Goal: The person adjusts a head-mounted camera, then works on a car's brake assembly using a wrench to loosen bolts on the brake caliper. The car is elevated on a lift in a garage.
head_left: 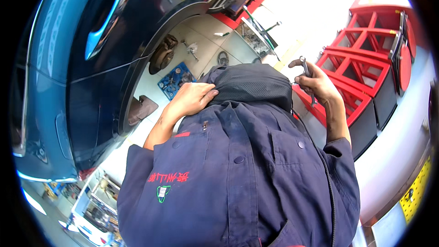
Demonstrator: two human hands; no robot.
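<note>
**Metal tool in the right hand beside the bare wheel arch**

While the right hand (320, 84) holds a slim metal hand tool (307, 75) raised beside the black mesh pouch (251, 84), the left hand (192, 98) lies flat on the pouch's near edge, fingers loosely curled over the fabric and gripping nothing that shows. The right fingers are wrapped closed round the tool's shaft, thumb pressed along it, with the rounded head standing clear above the knuckles and the lower end poking out beneath the palm.

To handle this well, I judge the grip should stay low and firm on the shaft so the head does not swing, and the left hand should steady the pouch so it does not slip off the dark blue work jacket (238, 178).

That tool looks thin, bright and steel-grey, somewhat bent in outline, though the fisheye curve may account for that. Its exact kind is too small to tell.

Behind, a blue car (59, 87) shows an open wheel arch with the brake hub (162, 55) exposed; a blue parts tray (176, 80) lies on the tiled floor, and a red tool trolley (366, 77) stands to the right.
</note>
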